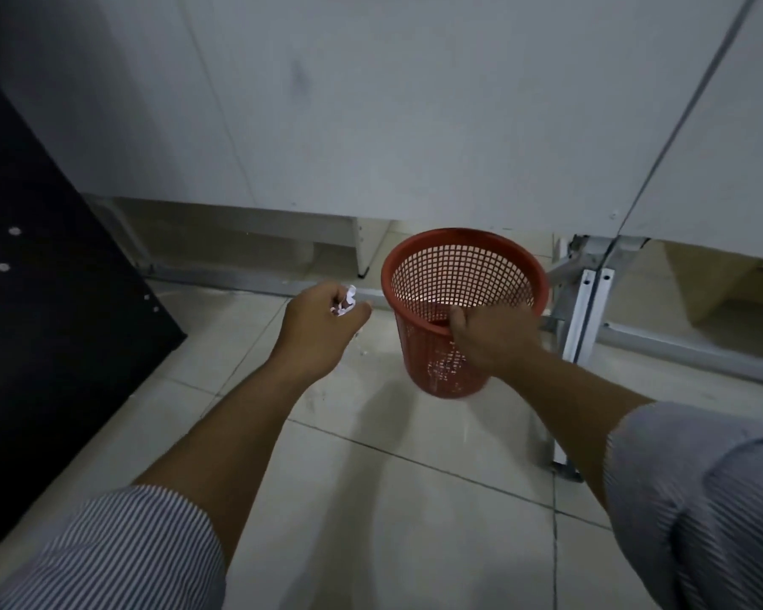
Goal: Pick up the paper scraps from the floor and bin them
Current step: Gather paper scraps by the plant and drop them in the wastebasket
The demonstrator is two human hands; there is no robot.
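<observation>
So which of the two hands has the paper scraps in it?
The left hand, closed around white paper scraps beside the red basket. The right hand grips the basket's near rim instead.

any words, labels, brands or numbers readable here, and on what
None readable. The red mesh bin gripped by the right hand shows no label, the crumpled paper scraps in the left hand show no legible print, and the black panel bears only pale dots.

Pale square floor tiles (415, 499) with dark grout run underfoot. A dark panel (40, 301) stands at nine o'clock, grey-white partitions (371, 103) at twelve, white metal legs (584, 310) at two.
</observation>
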